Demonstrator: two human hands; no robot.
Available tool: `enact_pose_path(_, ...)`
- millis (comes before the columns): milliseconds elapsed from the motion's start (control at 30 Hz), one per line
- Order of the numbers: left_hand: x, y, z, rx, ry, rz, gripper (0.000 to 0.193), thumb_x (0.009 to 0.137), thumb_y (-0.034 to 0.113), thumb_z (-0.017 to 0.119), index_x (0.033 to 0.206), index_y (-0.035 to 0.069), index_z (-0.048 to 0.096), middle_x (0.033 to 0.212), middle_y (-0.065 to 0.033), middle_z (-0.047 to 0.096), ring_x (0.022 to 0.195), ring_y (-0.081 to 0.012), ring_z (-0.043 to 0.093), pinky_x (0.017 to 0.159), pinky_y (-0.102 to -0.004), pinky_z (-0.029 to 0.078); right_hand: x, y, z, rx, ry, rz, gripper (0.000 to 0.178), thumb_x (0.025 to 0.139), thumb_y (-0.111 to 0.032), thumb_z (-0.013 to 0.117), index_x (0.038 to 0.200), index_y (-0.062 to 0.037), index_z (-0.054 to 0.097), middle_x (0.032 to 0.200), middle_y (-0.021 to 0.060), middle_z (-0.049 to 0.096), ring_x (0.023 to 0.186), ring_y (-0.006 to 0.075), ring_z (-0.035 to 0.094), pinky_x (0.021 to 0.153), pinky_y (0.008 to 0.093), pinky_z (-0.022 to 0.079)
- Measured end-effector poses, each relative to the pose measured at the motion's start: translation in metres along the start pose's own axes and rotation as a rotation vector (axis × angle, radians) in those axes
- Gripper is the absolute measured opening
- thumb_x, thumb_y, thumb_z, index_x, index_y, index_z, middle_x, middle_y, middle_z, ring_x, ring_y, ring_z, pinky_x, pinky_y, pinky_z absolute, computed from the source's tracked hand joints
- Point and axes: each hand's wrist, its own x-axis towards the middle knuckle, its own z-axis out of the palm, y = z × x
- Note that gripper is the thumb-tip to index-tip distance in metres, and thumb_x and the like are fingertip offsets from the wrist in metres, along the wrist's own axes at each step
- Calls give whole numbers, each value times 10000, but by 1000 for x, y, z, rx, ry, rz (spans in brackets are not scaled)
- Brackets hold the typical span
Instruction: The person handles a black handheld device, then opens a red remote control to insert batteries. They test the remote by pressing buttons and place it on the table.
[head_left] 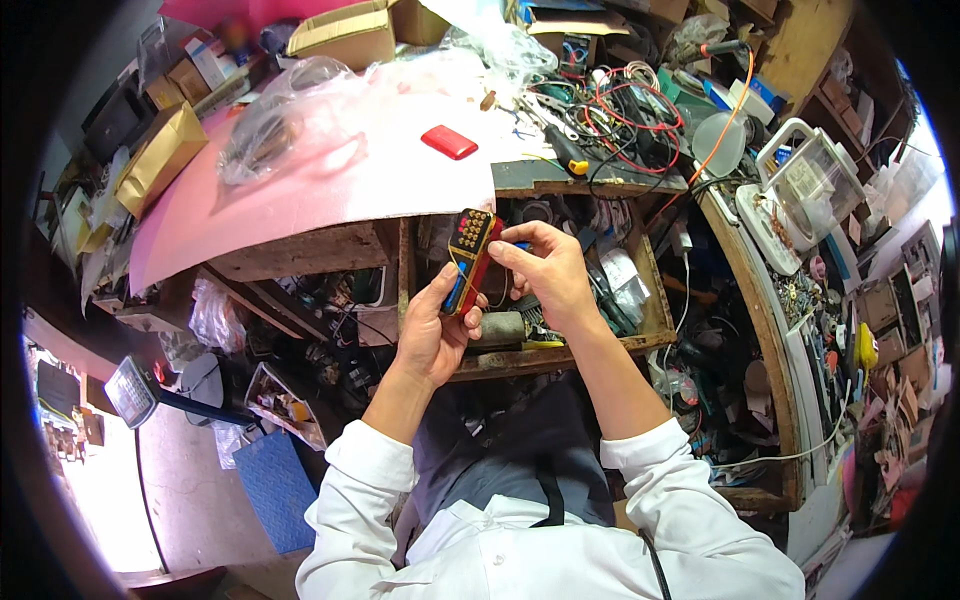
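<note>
My left hand [436,335] is closed round the lower end of a small red and black handheld device [474,237]. Gold-coloured buttons or contacts run in rows over its upper half, and a blue part shows along its lower half. At the device's right side, my right hand [552,270] has thumb and forefinger pinched on a small blue piece [522,246], mostly hidden by the fingers. A thin wire loops just below that hand. Beyond the device, a flat, glossy red rectangular piece [448,142] lies on a pink sheet [300,190].
Below my hands an open wooden drawer [560,355] holds tools and a metal cylinder. Tangled cables and a yellow-black screwdriver [567,152] lie at the back right. A clear-sided case with a handle [812,178] stands at right. Plastic bags and cardboard boxes [345,35] crowd the back.
</note>
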Motion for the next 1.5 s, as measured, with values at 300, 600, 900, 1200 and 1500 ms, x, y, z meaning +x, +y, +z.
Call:
enact_pose_path(300,-1,-7,2,134,-6,108,317,1006,343,670,1156,75,592,869,-83,664,643,-129,613,543,-263,528,1,1,-4,-400,29,-251,118,903,-136,770,907,-30,719,703,-55,627,571,-9,462,492,194,337)
enact_pose_path(600,-4,-9,7,197,5,176,268,996,289,696,1083,73,563,847,-72,661,634,-128,625,524,-266,526,-2,-12,-6,-108,-88,-45,72,898,-65,721,876,-2,695,760,-50,632,650,5,499,555,192,382)
enact_pose_path(900,-4,-14,3,86,57,299,288,1003,292,686,1077,40,567,867,-103,664,629,-151,620,537,-294,525,18,-36,-15,-298,-48,-210,85,878,-96,723,841,-41,670,714,-64,599,584,1,476,510,191,357)
enact_pose_path(1200,0,-23,4,260,101,366,268,984,276,710,1075,63,574,843,-68,645,627,-121,604,525,-272,512,137,-81,-9,-1146,-237,-360,293,766,-289,727,889,-26,769,872,184,741,852,309,722,783,387,560)
enact_pose_path(1500,-1,-21,5,310,168,368,307,951,268,760,1069,48,581,827,-12,616,615,-86,586,516,-242,496,173,-90,9,-1472,-252,-319,309,757,-302,716,896,-31,770,846,209,728,802,341,709,723,409,552)
